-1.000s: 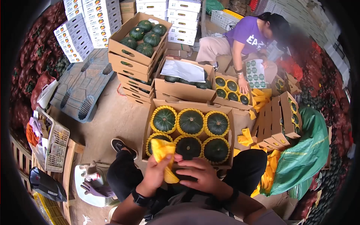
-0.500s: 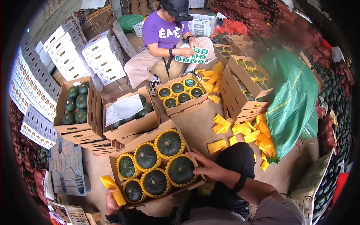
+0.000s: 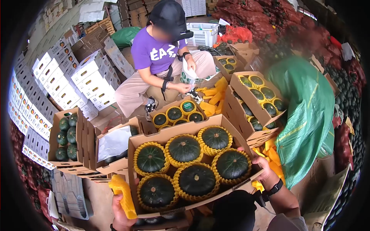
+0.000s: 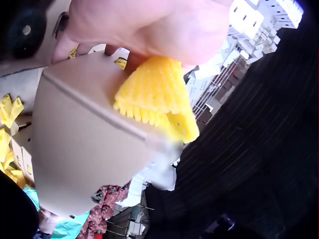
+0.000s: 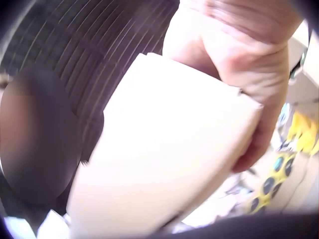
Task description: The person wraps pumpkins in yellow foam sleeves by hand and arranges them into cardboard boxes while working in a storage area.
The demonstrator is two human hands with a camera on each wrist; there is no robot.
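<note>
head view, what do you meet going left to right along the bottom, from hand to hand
left hand gripping a yellow foam net sleeve → brown cardboard box of six dark green squashes in yellow nets → right hand on the box's right edge

Box (image 3: 181, 131) of six netted squashes (image 3: 196, 179): sits higher and larger in the head view than half a second ago, raised between both hands. A second ago it lies on the ground ahead of the knees.
Right hand (image 3: 263, 166): moves from the squash at the box's near edge to the right corner, fingers now curled round the rim.
Left hand (image 3: 122, 214): a second ago works the yellow net (image 3: 123, 195) with the right; now holds it alone at the box's left corner.
</note>
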